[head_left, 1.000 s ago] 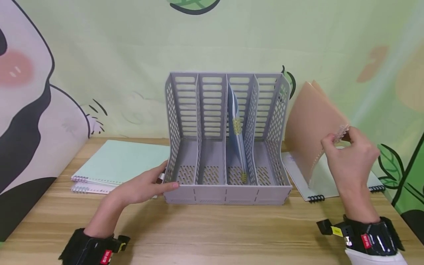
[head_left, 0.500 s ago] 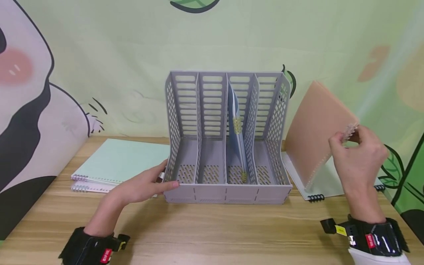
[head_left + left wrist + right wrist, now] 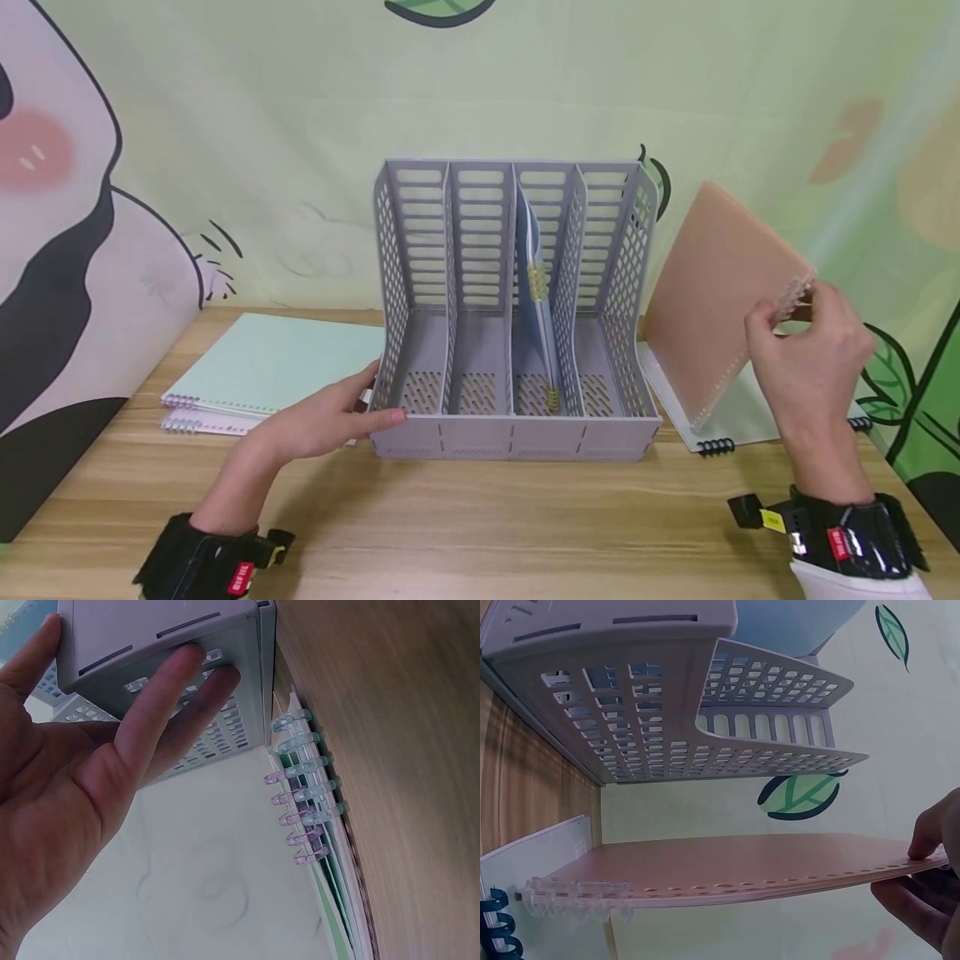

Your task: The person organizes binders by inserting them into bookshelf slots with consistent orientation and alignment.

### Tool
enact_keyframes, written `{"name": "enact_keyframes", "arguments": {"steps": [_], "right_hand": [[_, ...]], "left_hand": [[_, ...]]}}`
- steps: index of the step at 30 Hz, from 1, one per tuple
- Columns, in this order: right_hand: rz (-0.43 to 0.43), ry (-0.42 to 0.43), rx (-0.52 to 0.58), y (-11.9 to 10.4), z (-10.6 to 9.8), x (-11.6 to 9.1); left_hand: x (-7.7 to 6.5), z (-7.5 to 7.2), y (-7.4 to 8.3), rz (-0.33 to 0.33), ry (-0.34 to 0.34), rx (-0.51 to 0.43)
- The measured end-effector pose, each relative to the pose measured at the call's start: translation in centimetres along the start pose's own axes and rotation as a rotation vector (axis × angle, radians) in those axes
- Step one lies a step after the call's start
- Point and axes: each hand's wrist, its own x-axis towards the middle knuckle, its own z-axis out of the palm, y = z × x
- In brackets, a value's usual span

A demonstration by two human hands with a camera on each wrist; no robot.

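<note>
Pink notebook (image 3: 723, 304) swung rightward, right hand (image 3: 812, 354) pinching it; left hand (image 3: 318, 423) spread against 4-slot rack (image 3: 517, 438).

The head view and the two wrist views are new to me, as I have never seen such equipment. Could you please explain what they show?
There is no robot here, only a person's two bare hands. The head view comes from a camera worn on the head, looking down. The other two come from cameras on the wrists, each watching its own hand's work.

On the wooden table stands a grey rack with four compartments; the third from the left holds a blue notebook. Mint-green notebook and another beneath it lie left of the rack; a pale notebook with dark rings lies on the right.

The left hand touches the rack's front left corner. The right hand pinches a peach notebook at its ringed edge.
</note>
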Motion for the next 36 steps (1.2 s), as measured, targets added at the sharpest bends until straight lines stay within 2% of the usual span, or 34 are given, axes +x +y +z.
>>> {"name": "enact_keyframes", "arguments": {"steps": [7,18,24,29,36], "right_hand": [[0.013,-0.068,-0.008,-0.3,-0.3,-0.1],[0.130,-0.268,-0.045,-0.7,-1.0,-0.1],[0.171,-0.328,-0.078,-0.9,-1.3,-0.1],[0.214,-0.351,-0.103,-1.0,-1.6,-0.1],[0.242,-0.323,-0.107,-1.1,-1.7,-0.2]], "left_hand": [[0.0,0.0,-0.1,-0.002,0.005,0.010],[0.0,0.1,-0.4,0.002,-0.001,-0.017],[0.1,0.1,-0.4,-0.001,0.004,-0.005],[0.1,0.0,-0.3,-0.005,0.008,0.002],[0.1,0.1,-0.2,-0.011,0.005,-0.006]]}}
